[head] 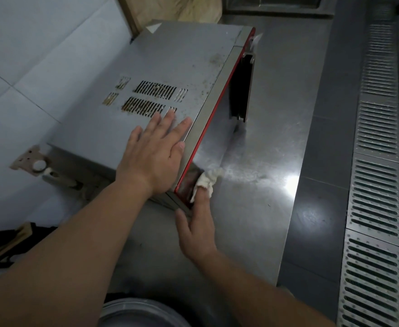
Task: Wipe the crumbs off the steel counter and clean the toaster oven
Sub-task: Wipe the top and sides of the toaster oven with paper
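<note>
The toaster oven (170,67), grey with a red-trimmed front and stained vent slots on top, stands on the steel counter (264,149) against the tiled wall. Its door handle (245,86) sticks out toward the counter. My left hand (156,152) lies flat on the oven's top near the front edge, fingers straight. My right hand (198,225) is at the oven's near front corner, its fingers pressing a small white cloth (206,180) against the front face. Part of the cloth is hidden behind the fingers and the oven's edge.
A round grey container rim (142,312) sits at the bottom near my body. A beige bracket (33,161) hangs on the wall left of the oven. The counter's right edge drops to a dark floor with a metal drain grate (377,185). A sink edge (276,5) lies beyond.
</note>
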A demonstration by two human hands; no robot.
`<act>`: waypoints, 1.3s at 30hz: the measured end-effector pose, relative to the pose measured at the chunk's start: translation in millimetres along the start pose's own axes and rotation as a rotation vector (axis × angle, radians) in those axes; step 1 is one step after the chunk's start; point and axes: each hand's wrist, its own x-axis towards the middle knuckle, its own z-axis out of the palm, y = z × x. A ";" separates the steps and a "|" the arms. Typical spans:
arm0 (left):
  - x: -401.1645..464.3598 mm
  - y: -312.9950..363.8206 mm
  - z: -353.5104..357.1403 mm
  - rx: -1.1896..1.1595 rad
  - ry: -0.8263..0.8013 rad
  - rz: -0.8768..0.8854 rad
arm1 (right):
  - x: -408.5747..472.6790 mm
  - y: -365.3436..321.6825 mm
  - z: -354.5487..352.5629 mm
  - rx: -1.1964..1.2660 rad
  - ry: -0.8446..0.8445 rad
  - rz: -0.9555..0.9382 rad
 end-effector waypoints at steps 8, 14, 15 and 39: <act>-0.2 1.0 -1.1 0.010 -0.004 -0.008 | 28.9 25.2 -7.2 0.316 -0.180 0.308; -0.4 0.4 -0.5 0.015 -0.003 -0.012 | 21.6 42.8 -34.5 -0.150 -0.181 0.211; -0.4 0.5 -0.3 0.012 -0.003 -0.013 | 20.7 45.4 -37.0 -0.184 -0.163 0.187; 0.1 0.7 -1.1 0.021 0.001 -0.001 | 26.6 -38.0 -44.0 0.432 0.038 0.124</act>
